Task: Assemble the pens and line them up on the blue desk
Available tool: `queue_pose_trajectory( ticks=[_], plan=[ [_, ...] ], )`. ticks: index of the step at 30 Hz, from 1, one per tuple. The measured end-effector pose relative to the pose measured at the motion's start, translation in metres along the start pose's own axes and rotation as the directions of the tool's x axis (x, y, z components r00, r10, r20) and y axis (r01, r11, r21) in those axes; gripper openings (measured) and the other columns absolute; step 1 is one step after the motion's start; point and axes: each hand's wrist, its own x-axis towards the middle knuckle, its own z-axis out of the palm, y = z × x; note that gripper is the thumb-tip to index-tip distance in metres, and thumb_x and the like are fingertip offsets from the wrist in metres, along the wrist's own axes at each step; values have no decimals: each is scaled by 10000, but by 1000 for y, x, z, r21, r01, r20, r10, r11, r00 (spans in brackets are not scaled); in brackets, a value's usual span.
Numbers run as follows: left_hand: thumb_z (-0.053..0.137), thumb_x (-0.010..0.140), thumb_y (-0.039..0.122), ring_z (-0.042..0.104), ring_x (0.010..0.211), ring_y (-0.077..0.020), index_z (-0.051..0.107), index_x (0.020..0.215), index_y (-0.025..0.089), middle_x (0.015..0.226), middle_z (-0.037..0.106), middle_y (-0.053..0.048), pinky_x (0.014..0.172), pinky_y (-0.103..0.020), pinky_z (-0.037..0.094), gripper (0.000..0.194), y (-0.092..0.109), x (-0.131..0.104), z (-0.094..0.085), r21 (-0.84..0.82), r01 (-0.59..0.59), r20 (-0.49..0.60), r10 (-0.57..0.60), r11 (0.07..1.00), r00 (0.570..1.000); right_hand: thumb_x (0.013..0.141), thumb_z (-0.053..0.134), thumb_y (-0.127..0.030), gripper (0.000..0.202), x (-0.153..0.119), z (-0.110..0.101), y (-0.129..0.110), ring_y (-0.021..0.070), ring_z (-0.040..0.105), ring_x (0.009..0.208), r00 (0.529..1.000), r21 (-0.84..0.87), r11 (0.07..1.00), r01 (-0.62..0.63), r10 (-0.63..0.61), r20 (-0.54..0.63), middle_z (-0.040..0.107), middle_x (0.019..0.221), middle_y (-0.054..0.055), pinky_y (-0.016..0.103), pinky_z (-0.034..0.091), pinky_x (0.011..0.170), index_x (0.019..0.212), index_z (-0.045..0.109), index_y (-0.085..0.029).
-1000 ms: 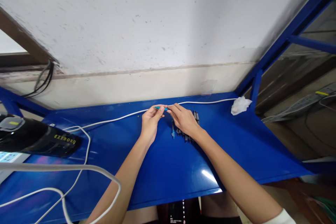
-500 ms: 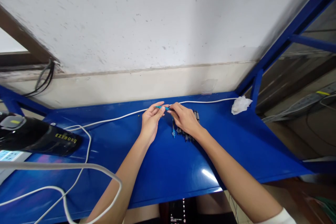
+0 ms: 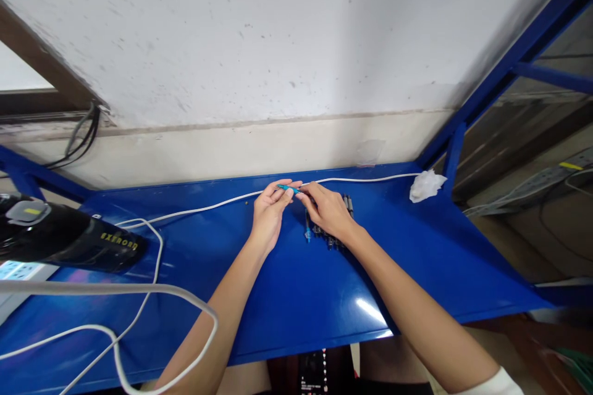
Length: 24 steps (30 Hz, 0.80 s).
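Observation:
A slim turquoise pen point(image 3: 288, 189) is held level between my two hands, above the back part of the blue table point(image 3: 296, 296). My left hand point(image 3: 269, 207) pinches its left part between thumb and fingers. The fingers of my right hand point(image 3: 327, 207) close round its right end and hide that end. Below and behind my right hand lies a row of several dark pens point(image 3: 348, 203), partly covered by the hand. At the row's left side lies a blue pen point(image 3: 307, 231).
A white cable point(image 3: 217, 205) runs along the table's back by the wall. Crumpled white tissue point(image 3: 427, 186) lies at the back right. On the left are a black bottle point(image 3: 69, 237), a power strip point(image 3: 23, 287) and a looped white cord point(image 3: 185, 299) in front of my left forearm.
Both hands keep their hold on the turquoise pen and have hardly moved. The whole view has shifted very slightly.

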Motion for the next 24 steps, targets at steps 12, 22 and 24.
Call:
queue_pose_trajectory(
  ticks=[12, 22, 24],
  plan=[
    [875, 855, 303, 733, 1147, -239, 732, 1133, 217, 1251, 807, -115, 912, -332, 508, 323, 0, 0, 1, -6, 0, -8, 0, 1000, 1000, 1142, 478, -410, 217, 0, 1, 0, 224, 731, 918, 1000, 1, 1000, -14, 14, 4, 762, 1089, 75, 302, 488, 739, 1181, 615, -246],
    [872, 856, 291, 731, 1155, -241, 735, 1121, 221, 1252, 807, -112, 902, -328, 506, 306, 1, 1, 1, -3, -1, -15, 1, 1000, 1000, 1147, 456, -378, 192, 0, 2, 2, 224, 730, 887, 1000, 1, 1000, -10, 10, 12, 755, 1063, 72, 303, 490, 725, 1176, 601, -256],
    [867, 865, 289, 729, 1151, -235, 735, 1127, 220, 1261, 805, -113, 895, -322, 502, 302, 1, 1, 0, 1, -8, -13, 8, 1000, 1000, 1165, 397, -351, 239, 0, 2, 2, 223, 728, 928, 1000, -31, 999, 8, -8, 29, 752, 1100, 79, 303, 483, 737, 1168, 617, -259]
  ],
)
